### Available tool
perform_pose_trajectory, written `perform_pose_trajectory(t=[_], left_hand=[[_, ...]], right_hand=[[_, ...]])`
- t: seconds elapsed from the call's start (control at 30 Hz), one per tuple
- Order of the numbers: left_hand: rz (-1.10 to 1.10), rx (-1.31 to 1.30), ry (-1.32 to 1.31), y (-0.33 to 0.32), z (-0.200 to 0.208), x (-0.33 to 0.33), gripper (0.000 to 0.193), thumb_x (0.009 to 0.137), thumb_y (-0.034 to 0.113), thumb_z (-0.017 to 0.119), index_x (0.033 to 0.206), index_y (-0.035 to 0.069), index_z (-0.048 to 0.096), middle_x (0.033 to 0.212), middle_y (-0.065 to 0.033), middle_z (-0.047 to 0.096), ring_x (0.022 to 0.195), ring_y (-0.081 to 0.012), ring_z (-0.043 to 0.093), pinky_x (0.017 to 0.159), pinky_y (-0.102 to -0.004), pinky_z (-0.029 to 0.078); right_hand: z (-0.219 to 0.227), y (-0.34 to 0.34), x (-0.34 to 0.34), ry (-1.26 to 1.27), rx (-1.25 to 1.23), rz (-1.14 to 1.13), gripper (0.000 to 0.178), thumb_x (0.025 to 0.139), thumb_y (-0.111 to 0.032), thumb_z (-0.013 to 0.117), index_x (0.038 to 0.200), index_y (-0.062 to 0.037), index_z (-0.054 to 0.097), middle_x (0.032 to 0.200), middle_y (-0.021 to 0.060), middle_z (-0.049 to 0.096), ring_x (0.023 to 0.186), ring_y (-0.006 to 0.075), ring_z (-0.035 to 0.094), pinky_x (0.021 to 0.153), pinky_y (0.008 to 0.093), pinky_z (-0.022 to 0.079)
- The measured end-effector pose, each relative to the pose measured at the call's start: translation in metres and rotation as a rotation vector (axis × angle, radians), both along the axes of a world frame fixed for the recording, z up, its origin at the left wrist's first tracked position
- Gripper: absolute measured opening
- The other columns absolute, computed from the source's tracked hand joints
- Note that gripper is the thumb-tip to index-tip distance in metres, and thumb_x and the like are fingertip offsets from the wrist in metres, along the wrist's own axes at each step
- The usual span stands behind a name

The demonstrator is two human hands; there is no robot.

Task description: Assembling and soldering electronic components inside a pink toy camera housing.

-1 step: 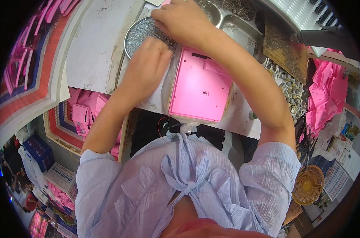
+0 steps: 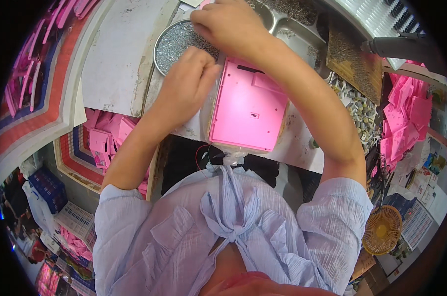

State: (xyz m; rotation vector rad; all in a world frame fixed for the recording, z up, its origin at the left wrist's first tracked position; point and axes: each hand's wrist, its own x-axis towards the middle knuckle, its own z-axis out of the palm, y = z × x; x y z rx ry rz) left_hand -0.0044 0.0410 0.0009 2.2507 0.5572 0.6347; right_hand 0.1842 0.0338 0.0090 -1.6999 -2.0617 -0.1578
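A flat pink plastic panel [image 2: 243, 111] lies on the worktop in front of me, with small holes and a little slot in its face. To its upper left is a round metal dish [image 2: 176, 42] full of small silvery metal pieces, too small to name. My left hand [image 2: 190, 81] is over the dish's near edge, its fingers curled in; whatever they hold is hidden. My right hand [image 2: 231, 27] reaches across the dish's right side from above the panel. Its fingers are bent too, and the tips are hidden from this view.
Metal trays [image 2: 297, 42] with small parts stand beyond the panel, beside a brown board [image 2: 354, 61] strewn with thin pieces. Pink parts fill a crate [image 2: 102, 140] at left and a pile [image 2: 406, 116] at right. A dark tool [image 2: 396, 48] juts in at upper right.
My left hand has turned slightly, its thumb side now a little farther right. My right hand has shifted slightly right. The panel and dish stay put.
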Motion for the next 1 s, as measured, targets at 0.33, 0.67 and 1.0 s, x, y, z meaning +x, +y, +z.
perform_pose_trajectory(t=[0.33,0.67,1.0], left_hand=[[-0.094,0.125,-0.119,-0.004,-0.006,0.018,0.022,0.081,0.016,0.081,0.08,0.003,0.064,0.079,-0.0089,0.06,0.073,-0.0281,0.059,0.066,-0.0386,0.047],[-0.078,-0.064,-0.08,-0.006,-0.007,0.014,0.021,0.078,0.01,0.083,0.094,0.003,0.071,0.094,-0.0057,0.064,0.082,-0.0165,0.06,0.071,-0.0305,0.047],[0.064,0.324,0.116,0.051,-0.008,-0.02,0.027,0.079,0.015,0.082,0.101,0.005,0.071,0.098,-0.0089,0.066,0.089,-0.0249,0.063,0.079,-0.035,0.049]], right_hand=[[0.032,-0.105,0.055,0.425,-0.087,-0.168,0.013,0.084,-0.017,0.075,0.092,-0.0065,0.078,0.087,0.0053,0.074,0.084,0.0236,0.064,0.076,0.0351,0.05],[-0.008,-0.169,0.068,0.273,0.031,-0.149,0.013,0.08,-0.015,0.078,0.092,-0.0113,0.081,0.086,0.0023,0.072,0.081,0.0233,0.059,0.072,0.0346,0.049],[0.014,-0.16,0.084,0.108,-0.108,0.01,0.016,0.079,-0.014,0.077,0.094,-0.0126,0.081,0.086,0.0021,0.07,0.082,0.0249,0.058,0.07,0.0357,0.051]])
